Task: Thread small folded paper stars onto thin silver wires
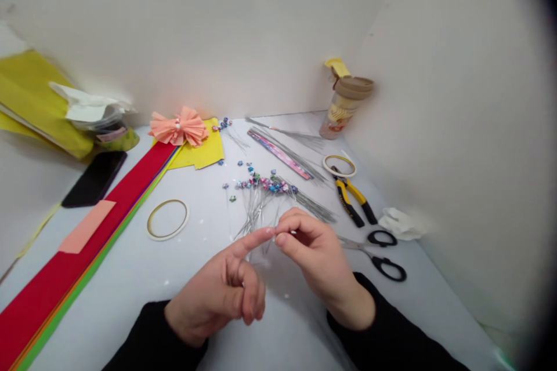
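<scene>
My left hand (220, 287) has its index finger stretched out and the other fingers loosely curled, with nothing visible in them. Its index fingertip meets the thumb and index finger of my right hand (317, 255), which are pinched together. Whatever sits in that pinch is too small to make out. Just beyond my hands lies a cluster of small folded paper stars (274, 185) in blue, pink and purple, with thin wire stems (256, 211) fanning towards me. A few loose stars, such as a green one (232, 199), lie around it.
At right are yellow-black pliers (354, 197), scissors (383, 255), a tape roll (339, 166), a crumpled tissue (402, 223) and a lidded cup (343, 107). Bare wires (300, 139) and patterned paper strips (281, 153) lie behind. At left: another tape roll (168, 220), coloured paper (130, 191), a phone (94, 178).
</scene>
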